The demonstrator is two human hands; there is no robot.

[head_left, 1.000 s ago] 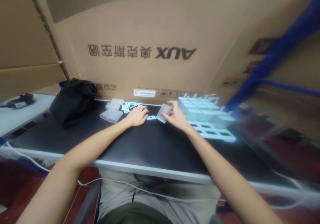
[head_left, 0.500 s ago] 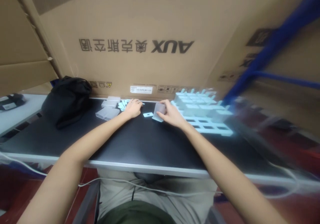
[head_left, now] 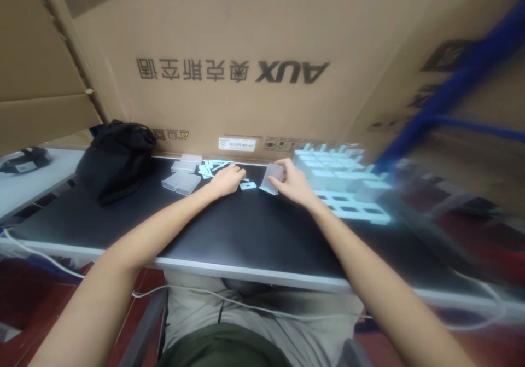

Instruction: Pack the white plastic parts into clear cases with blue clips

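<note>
My right hand grips a small translucent plastic box between thumb and fingers, holding it tilted just above or on the black tabletop. To its left lies a flat light-blue plate with a slot in it. My left hand is closed, its fingertips pinching a thin light-blue strip whose end shows just behind the plate. Behind that hand is a loose pile of light-blue strips. Further left lie several more translucent boxes.
On the right stands a light-blue rack with boxes in several of its slots. A black bag sits at the left. A large cardboard box walls off the back, with a blue metal frame at the right. A white cable hangs below the table's front edge.
My left hand has moved slightly right, away from the strip pile and closer to the slotted plate, with the strip in its fingertips. My right hand still holds the box. The view has shifted slightly.
</note>
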